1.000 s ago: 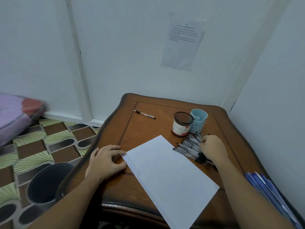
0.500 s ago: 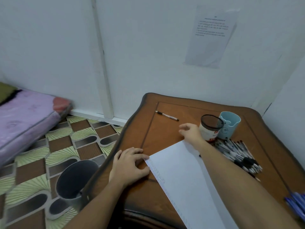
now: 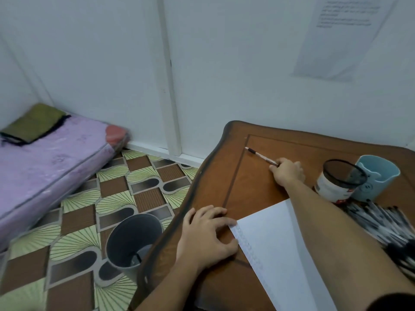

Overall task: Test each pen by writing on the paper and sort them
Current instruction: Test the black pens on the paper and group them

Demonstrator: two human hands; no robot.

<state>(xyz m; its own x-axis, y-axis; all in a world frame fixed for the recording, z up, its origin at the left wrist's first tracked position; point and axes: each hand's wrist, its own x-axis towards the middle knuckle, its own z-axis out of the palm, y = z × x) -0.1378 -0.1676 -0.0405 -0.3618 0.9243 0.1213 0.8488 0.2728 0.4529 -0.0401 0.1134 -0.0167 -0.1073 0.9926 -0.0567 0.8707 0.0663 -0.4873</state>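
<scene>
**Right hand goes for the lone pen**

Nearest, the left hand rests on the counter, fingers spread, tips holding down the paper. The pile of pens lies at 3 o'clock from the paper. The right hand has left that pile and crossed to 11 o'clock. Its fingers now pinch the lone pen by its end. I think this pen gets tested next.

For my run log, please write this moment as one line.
right hand: pinches lone pen | left hand: touches paper corner | pen pile: right of paper
</scene>
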